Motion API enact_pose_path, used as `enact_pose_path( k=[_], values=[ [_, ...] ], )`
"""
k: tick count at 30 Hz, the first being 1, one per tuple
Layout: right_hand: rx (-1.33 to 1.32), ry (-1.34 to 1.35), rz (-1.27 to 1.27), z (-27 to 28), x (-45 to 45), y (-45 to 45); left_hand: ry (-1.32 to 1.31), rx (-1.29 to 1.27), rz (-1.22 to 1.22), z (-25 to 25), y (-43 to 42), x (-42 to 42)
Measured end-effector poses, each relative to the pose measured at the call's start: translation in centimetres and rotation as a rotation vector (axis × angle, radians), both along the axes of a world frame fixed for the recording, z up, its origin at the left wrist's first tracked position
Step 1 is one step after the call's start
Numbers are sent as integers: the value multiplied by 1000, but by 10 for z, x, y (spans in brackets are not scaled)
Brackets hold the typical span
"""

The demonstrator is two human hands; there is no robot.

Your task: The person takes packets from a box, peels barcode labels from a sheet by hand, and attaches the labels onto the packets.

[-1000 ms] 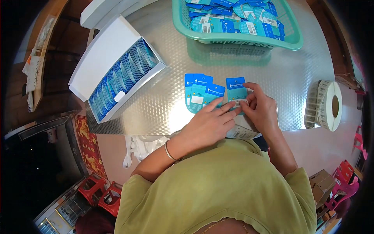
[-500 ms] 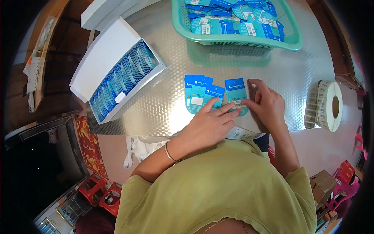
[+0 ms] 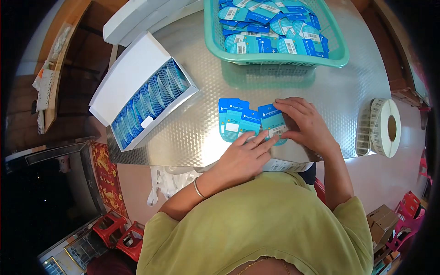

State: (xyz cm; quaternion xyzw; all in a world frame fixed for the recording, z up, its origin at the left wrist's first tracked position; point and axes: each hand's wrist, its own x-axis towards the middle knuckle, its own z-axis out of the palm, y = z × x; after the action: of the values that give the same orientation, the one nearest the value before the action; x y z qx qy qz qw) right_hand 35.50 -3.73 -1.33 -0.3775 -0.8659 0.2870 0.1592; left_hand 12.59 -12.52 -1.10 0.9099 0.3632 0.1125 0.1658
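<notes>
A blue and teal packaging card (image 3: 273,121) with a barcode label lies on the metal table in front of me, slightly tilted. My right hand (image 3: 311,126) grips it along the right side, fingers at its top corner and thumb by the label. Flat and outstretched, the fingers of my left hand (image 3: 245,156) rest on the card's lower left part and on the edge of the neighbouring cards. Those several overlapping blue cards (image 3: 233,114) lie just to the left. A strip of barcode labels (image 3: 288,166) lies at the table's edge below my hands.
A green basket (image 3: 279,58) full of labelled cards stands at the back. To the left is an open white box (image 3: 133,64) packed with cards, with more white boxes (image 3: 146,23) behind. A roll of labels (image 3: 386,128) stands at the right edge of the table (image 3: 201,110).
The labelled card has moved left and tilted against the other cards. My right hand has shifted left with it, its fingers now over the card's top corner. The view has shifted slightly.
</notes>
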Motion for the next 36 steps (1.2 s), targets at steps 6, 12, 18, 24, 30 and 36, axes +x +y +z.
enact_pose_path(
  k=[6,12,18,24,30,36],
  values=[
    [-55,49,107,3,-5,-2,-36,-12,21,-2,-6,-1],
    [-59,-34,201,8,-15,3,-46,-5,5,-2,-5,-2],
    [-59,-38,118,13,-16,-5,-54,2,14,-2,-5,-1],
    [23,-38,31,13,-14,-9,-29,-38,51,1,-6,-1],
    [3,-47,-49,20,0,-4,-15,-11,34,2,-4,-3],
    [-192,142,-31,44,15,7,11,-59,36,11,-3,-10]
  ],
)
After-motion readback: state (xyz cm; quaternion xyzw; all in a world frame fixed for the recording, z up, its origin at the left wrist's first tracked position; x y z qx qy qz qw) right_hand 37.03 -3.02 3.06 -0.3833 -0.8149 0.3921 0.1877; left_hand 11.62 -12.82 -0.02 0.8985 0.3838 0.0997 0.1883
